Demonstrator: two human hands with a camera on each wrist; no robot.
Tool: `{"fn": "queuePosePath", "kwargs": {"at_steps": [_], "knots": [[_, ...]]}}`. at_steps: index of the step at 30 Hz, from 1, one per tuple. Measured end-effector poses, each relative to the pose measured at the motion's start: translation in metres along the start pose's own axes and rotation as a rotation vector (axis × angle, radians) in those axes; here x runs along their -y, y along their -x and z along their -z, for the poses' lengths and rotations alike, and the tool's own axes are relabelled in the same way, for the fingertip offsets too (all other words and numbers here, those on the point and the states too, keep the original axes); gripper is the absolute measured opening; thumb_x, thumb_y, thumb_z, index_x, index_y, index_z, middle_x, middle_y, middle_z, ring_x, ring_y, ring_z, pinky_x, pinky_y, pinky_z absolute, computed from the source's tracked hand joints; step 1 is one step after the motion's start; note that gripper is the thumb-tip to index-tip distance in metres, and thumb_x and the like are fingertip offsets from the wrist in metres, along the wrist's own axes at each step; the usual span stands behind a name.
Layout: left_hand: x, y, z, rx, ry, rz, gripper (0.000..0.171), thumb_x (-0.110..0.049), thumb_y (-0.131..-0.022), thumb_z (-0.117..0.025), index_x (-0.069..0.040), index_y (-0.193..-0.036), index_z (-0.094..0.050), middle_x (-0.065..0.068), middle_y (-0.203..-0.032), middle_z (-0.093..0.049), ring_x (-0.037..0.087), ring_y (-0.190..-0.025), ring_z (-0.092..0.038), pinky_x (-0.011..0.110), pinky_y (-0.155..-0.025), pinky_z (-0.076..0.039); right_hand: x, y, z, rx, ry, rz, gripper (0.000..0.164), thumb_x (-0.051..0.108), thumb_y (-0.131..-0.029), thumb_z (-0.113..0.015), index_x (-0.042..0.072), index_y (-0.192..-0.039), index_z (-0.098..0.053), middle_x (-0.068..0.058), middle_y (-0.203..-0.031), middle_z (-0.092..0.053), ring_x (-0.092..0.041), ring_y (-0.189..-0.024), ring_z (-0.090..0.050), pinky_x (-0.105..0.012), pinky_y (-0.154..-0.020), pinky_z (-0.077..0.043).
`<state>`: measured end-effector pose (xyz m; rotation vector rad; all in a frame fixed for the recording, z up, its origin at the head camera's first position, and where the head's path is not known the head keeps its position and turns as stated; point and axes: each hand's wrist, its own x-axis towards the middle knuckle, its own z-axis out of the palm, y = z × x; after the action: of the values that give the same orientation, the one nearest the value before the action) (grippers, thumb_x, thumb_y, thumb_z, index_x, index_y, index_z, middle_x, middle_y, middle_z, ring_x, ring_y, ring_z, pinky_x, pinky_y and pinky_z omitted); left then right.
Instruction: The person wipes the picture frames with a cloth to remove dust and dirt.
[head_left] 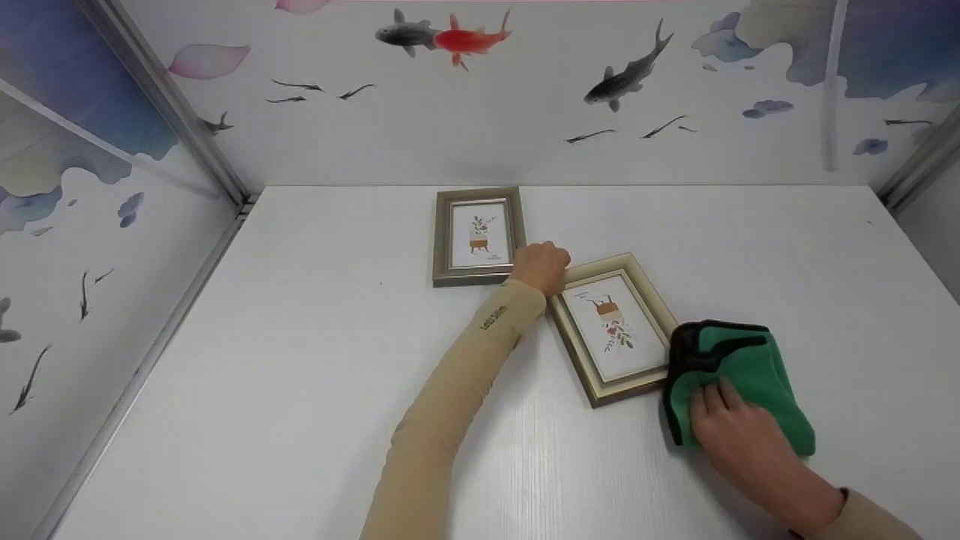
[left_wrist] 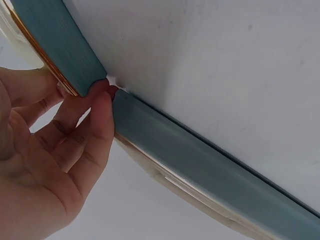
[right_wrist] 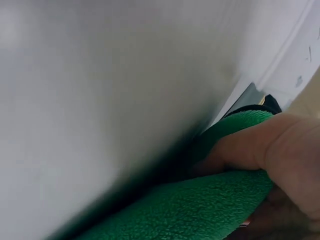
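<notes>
A light gold picture frame (head_left: pixel 652 289) lies turned at an angle on the table, its plant print upside down in the head view. At its upper left corner my left hand (head_left: pixel 541 266) grips the frame, thumb along the gilt edge in the left wrist view; its fingertips also touch or nearly touch a second frame. That darker bronze picture frame (head_left: pixel 442 240) lies behind and to the left. My right hand (head_left: pixel 739 435) grips a folded green cloth (head_left: pixel 787 409) with black trim, which covers the gold frame's right corner. In the right wrist view the thumb sinks into the plush cloth (right_wrist: pixel 195 207).
Both frames and the cloth lie on a white table (head_left: pixel 300 360). A back wall (head_left: pixel 510 127) with painted fish and a left side panel (head_left: pixel 97 225) border it. The left forearm crosses the table's middle in a beige sleeve (head_left: pixel 442 412).
</notes>
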<state>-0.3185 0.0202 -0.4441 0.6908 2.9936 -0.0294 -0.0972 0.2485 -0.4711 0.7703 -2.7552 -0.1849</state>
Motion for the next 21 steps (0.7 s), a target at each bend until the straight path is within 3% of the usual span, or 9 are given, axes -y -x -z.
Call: {"fn": "queuePosePath", "kwargs": {"at_steps": [5, 9, 12, 17, 21], "knots": [[0.003, 0.001, -0.001, -0.005, -0.005, -0.009, 0.021, -0.013, -0.093, -0.057, -0.013, -0.106, -0.073, 0.005, -0.097, -0.068, 0.019, -0.082, -0.060, 0.033, -0.072, -0.051, 0.018, -0.005, -0.001, -0.081, 0.030, 0.079, 0.035, -0.009, -0.063, -0.079, -0.017, -0.093, -0.063, -0.030, -0.088, -0.064, -0.042, -0.083, -0.063, -0.038, -0.056, -0.054], [0.004, 0.000, 0.000, -0.011, -0.005, -0.008, 0.021, -0.014, -0.093, -0.057, -0.013, -0.106, -0.073, 0.005, -0.097, -0.068, 0.019, -0.081, -0.059, 0.034, -0.071, -0.051, 0.039, -0.011, 0.004, -0.047, 0.009, 0.164, 0.034, -0.006, -0.069, -0.077, -0.016, -0.098, -0.064, -0.030, -0.094, -0.065, -0.041, -0.087, -0.064, -0.038, -0.060, -0.055], [0.003, 0.000, 0.000, -0.007, -0.003, -0.009, 0.020, -0.016, -0.094, -0.057, -0.013, -0.106, -0.073, 0.005, -0.097, -0.067, 0.019, -0.082, -0.059, 0.033, -0.072, -0.050, 0.054, -0.015, 0.007, -0.028, -0.002, 0.272, 0.035, 0.000, -0.072, -0.076, -0.014, -0.103, -0.065, -0.028, -0.099, -0.065, -0.039, -0.092, -0.064, -0.037, -0.063, -0.055], [0.002, 0.001, 0.001, 0.006, 0.007, -0.008, 0.020, -0.015, -0.093, -0.059, -0.014, -0.108, -0.073, 0.005, -0.099, -0.067, 0.019, -0.085, -0.059, 0.034, -0.074, -0.050, 0.069, -0.023, 0.012, -0.082, -0.056, 0.470, 0.039, 0.010, -0.074, -0.078, -0.007, -0.107, -0.068, -0.021, -0.102, -0.068, -0.033, -0.096, -0.066, -0.033, -0.067, -0.055], [0.001, 0.001, 0.001, 0.005, 0.002, -0.008, 0.021, -0.013, -0.095, -0.057, -0.015, -0.110, -0.073, 0.005, -0.100, -0.067, 0.018, -0.086, -0.060, 0.033, -0.075, -0.050, 0.066, -0.026, 0.017, 0.007, -0.160, 0.524, 0.044, 0.014, -0.078, -0.078, -0.001, -0.118, -0.066, -0.014, -0.111, -0.067, -0.030, -0.104, -0.063, -0.035, -0.075, -0.055]]}}
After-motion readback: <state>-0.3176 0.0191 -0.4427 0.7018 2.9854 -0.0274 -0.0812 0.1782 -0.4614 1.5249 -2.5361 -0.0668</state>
